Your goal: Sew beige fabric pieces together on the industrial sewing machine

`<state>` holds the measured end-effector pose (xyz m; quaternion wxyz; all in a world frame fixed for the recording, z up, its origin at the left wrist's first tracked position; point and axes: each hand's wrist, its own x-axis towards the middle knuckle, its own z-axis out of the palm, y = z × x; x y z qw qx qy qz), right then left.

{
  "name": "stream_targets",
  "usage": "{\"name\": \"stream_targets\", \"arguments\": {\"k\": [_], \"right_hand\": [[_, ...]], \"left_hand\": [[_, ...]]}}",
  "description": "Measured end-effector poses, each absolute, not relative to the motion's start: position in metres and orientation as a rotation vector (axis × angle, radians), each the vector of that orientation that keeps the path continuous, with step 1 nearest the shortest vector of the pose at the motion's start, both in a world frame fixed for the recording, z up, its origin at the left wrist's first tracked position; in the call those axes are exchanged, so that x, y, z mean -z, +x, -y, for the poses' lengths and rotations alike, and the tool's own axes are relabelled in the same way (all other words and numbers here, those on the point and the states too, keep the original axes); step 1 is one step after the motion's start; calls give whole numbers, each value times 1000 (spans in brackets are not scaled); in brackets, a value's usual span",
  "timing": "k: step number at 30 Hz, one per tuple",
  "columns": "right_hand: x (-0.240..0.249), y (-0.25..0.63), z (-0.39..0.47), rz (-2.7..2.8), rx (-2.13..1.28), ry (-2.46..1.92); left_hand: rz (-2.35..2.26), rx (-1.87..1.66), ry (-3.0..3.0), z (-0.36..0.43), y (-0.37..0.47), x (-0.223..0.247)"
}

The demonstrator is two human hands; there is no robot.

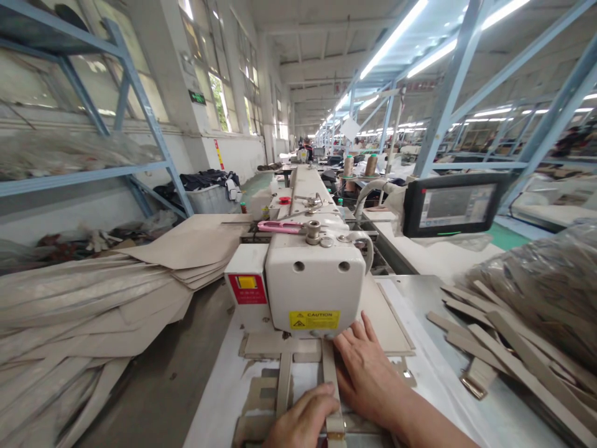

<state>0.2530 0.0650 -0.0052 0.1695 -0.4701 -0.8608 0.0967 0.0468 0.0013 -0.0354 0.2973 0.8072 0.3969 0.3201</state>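
Note:
A white industrial sewing machine point(313, 280) with a yellow caution label stands right in front of me. Under its head lie two beige straps point(328, 367) on a jig plate point(389, 323). My left hand point(303, 422) pinches the near end of the right strap, thumb on top. My right hand point(368, 367) lies flat, fingers spread, on the plate just right of that strap, fingertips reaching the machine's base.
A pile of loose beige straps point(508, 348) and a plastic bag of more straps point(545, 280) lie at the right. Large beige fabric panels point(93, 298) are stacked at the left. A control screen point(454, 205) stands behind right. Blue metal shelving point(135, 93) rises at left.

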Motion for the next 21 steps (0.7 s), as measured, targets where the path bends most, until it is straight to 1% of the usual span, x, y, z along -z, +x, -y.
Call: {"name": "stream_targets", "arguments": {"k": [7,12,21], "right_hand": [[4,257,-59,2498,-148,-1306],[5,255,-58,2514,-57,-1367],[15,254,-47,2508,-14,-1447]], "left_hand": [[-1031,-795,2144,-2,51,46],[-1036,-738,2105,2,51,41],[-1066,-679,2110,12,38,37]]}}
